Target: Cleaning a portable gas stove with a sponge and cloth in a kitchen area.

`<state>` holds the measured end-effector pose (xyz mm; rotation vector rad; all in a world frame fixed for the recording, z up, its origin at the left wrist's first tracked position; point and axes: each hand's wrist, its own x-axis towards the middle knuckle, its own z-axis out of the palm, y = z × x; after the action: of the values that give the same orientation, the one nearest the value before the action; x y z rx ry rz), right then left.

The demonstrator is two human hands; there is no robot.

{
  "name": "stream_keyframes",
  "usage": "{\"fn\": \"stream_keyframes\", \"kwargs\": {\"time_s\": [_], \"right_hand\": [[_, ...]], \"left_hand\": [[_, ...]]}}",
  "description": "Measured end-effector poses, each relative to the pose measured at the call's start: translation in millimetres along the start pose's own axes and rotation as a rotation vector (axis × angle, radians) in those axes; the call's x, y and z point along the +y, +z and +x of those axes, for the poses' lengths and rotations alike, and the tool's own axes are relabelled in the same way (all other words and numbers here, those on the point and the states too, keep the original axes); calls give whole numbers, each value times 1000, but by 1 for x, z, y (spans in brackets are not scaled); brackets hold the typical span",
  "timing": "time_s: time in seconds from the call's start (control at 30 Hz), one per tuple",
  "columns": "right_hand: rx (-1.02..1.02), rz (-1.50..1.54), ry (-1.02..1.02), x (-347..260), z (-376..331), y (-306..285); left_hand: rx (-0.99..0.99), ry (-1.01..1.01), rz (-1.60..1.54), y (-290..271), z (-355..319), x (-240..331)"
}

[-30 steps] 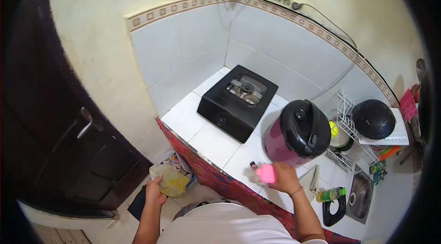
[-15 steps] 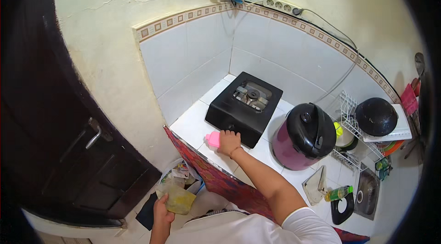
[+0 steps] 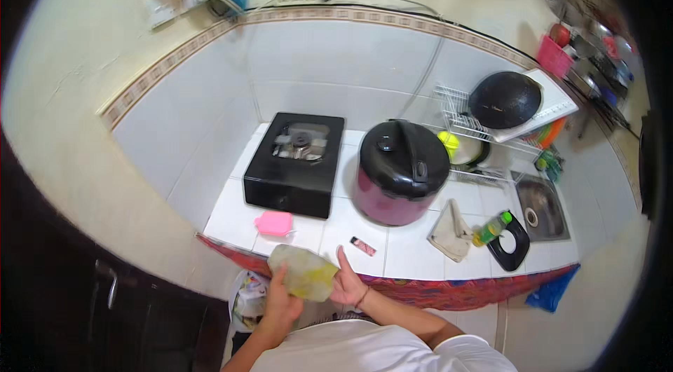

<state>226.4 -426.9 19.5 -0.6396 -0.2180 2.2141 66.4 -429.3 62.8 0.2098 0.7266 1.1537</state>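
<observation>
My left hand (image 3: 284, 307) grips a pale, yellow-stained cloth (image 3: 301, 275) in front of the counter's front edge. My right hand (image 3: 346, 285) is at the cloth's right edge, thumb stretched up and apart from it; its other fingers are partly hidden. Beyond the cloth, a pink plastic case (image 3: 274, 223) lies on the white tiled counter (image 3: 403, 253). A small red-and-black patterned flat object (image 3: 363, 246) lies farther right. Behind the case sits a black single-burner stove (image 3: 291, 179) with its burner exposed.
A purple rice cooker (image 3: 394, 197) stands right of the stove. Farther right are a folded cloth (image 3: 450, 233), a green-capped bottle (image 3: 493, 229), a black pan support (image 3: 519, 249) and a sink (image 3: 543, 214). A dish rack (image 3: 456, 102) holds a wok (image 3: 506, 100). Below left is a filled waste bin (image 3: 250, 302).
My right hand has left the pink case on the counter and come to the cloth. My left hand has raised the cloth from above the bin. The view has swung right.
</observation>
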Motion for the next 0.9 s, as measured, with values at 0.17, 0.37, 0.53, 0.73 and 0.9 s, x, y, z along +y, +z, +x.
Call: {"fn": "stream_keyframes", "kwargs": {"time_s": [0.17,0.37,0.53,0.73,0.9], "right_hand": [[-294,379,-469,-8,-60,-26],[-249,621,-493,5,-102,-64],[81,449,-633,-25,-143,-58],[425,-146,-1052,-147,-190,-17],[777,-1401,-1347,-255,-160,-7]], "left_hand": [[-274,-116,186,59,21,-41],[-297,-448,475,54,31,-60],[-196,-515,799,-3,39,-59],[-150,-475,1049,-169,63,-77],[-512,-753,945,-328,89,-160]]}}
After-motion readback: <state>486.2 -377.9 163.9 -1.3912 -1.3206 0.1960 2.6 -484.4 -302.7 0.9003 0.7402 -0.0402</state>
